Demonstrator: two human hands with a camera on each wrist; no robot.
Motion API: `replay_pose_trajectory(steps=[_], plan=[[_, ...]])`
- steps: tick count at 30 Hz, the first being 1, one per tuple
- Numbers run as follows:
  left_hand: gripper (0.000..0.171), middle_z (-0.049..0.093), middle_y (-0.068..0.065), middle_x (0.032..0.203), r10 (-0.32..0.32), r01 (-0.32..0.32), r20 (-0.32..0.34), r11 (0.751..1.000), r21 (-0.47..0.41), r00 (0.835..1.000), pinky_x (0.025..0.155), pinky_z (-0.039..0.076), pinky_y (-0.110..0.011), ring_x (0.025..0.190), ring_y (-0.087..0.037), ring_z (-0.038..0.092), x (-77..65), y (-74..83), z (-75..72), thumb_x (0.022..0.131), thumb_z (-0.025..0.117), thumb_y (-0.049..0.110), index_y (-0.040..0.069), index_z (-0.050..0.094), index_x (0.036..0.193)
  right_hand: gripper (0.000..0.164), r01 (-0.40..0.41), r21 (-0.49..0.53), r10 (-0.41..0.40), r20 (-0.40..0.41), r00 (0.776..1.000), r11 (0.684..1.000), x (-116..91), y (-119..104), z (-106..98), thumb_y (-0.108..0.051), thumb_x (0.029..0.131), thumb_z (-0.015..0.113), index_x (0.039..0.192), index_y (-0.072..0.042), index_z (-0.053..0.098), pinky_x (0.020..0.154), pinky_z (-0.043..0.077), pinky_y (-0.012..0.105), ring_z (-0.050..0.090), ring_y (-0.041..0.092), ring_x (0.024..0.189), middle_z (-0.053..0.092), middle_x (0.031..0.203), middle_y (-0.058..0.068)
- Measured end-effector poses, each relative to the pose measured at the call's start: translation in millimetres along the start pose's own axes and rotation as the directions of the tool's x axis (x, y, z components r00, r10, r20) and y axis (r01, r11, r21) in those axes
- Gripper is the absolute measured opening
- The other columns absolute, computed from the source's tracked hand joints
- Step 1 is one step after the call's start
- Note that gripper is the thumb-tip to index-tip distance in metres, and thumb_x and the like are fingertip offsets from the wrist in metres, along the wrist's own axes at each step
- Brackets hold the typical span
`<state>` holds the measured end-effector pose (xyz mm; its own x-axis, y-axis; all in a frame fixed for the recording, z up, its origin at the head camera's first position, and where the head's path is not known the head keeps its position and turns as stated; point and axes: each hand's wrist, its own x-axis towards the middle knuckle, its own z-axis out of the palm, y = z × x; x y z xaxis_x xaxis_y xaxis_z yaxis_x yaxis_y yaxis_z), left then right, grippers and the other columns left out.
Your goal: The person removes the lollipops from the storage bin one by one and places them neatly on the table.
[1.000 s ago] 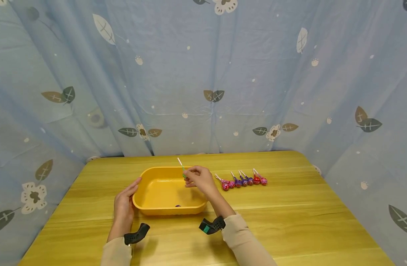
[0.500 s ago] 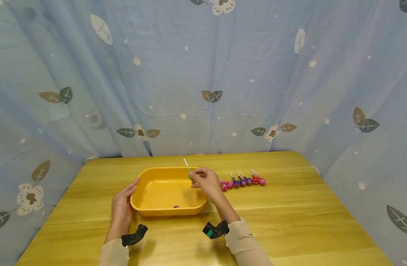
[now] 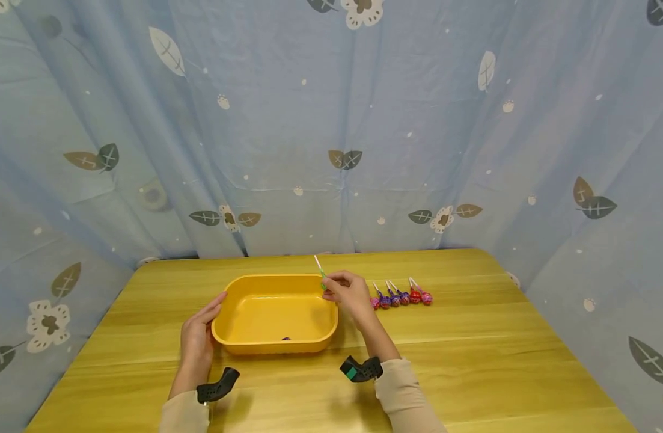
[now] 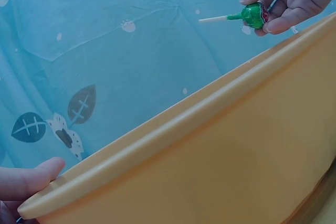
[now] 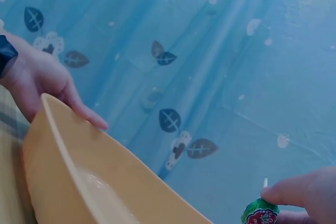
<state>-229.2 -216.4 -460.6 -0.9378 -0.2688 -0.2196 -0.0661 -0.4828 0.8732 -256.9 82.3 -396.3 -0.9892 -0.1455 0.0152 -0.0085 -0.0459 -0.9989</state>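
Observation:
A green-wrapped lollipop (image 4: 254, 16) with a white stick is pinched between the thumb and fingers of my right hand (image 3: 351, 293). In the head view this hand is over the right end of a yellow tray (image 3: 274, 347), its stick pointing up and leftward. My left hand (image 3: 197, 337) rests against the tray's left end, fingers straight along the outside of the rim. Inside the tray by its front wall, the top of a small dark purple wrapped lollipop (image 3: 285, 338) shows; the front wall hides the rest.
Right of the tray, several lollipops (image 3: 395, 300) in pink, purple and red wrappers lie in a row, sticks toward the back; my right hand covers the row's left end. A blue patterned curtain (image 3: 288, 120) hangs behind the wooden table (image 3: 472, 361).
My right hand has moved to the right with the green lollipop, from over the tray's middle right to its right end, covering more of the row. The left hand stays at the tray.

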Motion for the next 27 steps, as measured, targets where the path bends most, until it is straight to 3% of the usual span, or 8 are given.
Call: replay_pose_trajectory(steps=[5, 13, 22, 27], plan=[[0.032, 0.068, 0.013, 0.111, -0.018, 0.018, -0.003, 1.0, -0.006, 1.0, 0.109, 0.031, -0.025, 0.137, -0.012, 0.034, 0.5, -0.8, -0.1, 0.101, 0.05, 0.008, 0.006, 0.057, 0.132, 0.03, 0.001, -0.023, -0.002, -0.036, 0.999, 1.0, 0, 0, -9, -0.004, 0.095, 0.061, 0.116, 0.016, 0.058, 0.087, 0.052, 0.049, 0.062, 0.043, 0.095, 0.059, 0.104, 0.03], [0.03, 0.069, 0.013, 0.11, -0.013, 0.013, 0.009, 1.0, -0.023, 1.0, 0.109, 0.031, -0.025, 0.137, -0.012, 0.034, 1.0, -1.7, -1.1, 0.101, 0.051, 0.008, 0.008, 0.061, 0.128, 0.029, 0.006, -0.033, -0.009, -0.095, 0.995, 0.999, 17, 29, -33, -0.012, 0.093, 0.066, 0.114, 0.008, 0.064, 0.085, 0.052, 0.051, 0.066, 0.03, 0.085, 0.062, 0.099, 0.02], [0.031, 0.069, 0.012, 0.11, -0.012, 0.012, 0.005, 0.999, -0.034, 1.0, 0.11, 0.03, -0.027, 0.138, -0.013, 0.034, 0.6, -0.2, -0.7, 0.101, 0.05, 0.007, 0.004, 0.056, 0.131, 0.029, -0.09, 0.011, 0.091, -0.138, 0.986, 0.996, 16, 34, -64, -0.013, 0.093, 0.067, 0.113, 0.007, 0.063, 0.083, 0.055, 0.043, 0.065, 0.037, 0.094, 0.062, 0.103, 0.021], [0.03, 0.069, 0.012, 0.11, -0.013, 0.013, -0.001, 1.0, -0.026, 1.0, 0.11, 0.03, -0.027, 0.138, -0.014, 0.034, 0.6, -0.4, -1.1, 0.101, 0.05, 0.007, 0.007, 0.059, 0.129, 0.031, -0.123, -0.008, 0.12, -0.167, 0.979, 0.992, 13, 41, -81, -0.014, 0.093, 0.067, 0.114, 0.008, 0.062, 0.082, 0.055, 0.04, 0.066, 0.034, 0.091, 0.06, 0.104, 0.021]])
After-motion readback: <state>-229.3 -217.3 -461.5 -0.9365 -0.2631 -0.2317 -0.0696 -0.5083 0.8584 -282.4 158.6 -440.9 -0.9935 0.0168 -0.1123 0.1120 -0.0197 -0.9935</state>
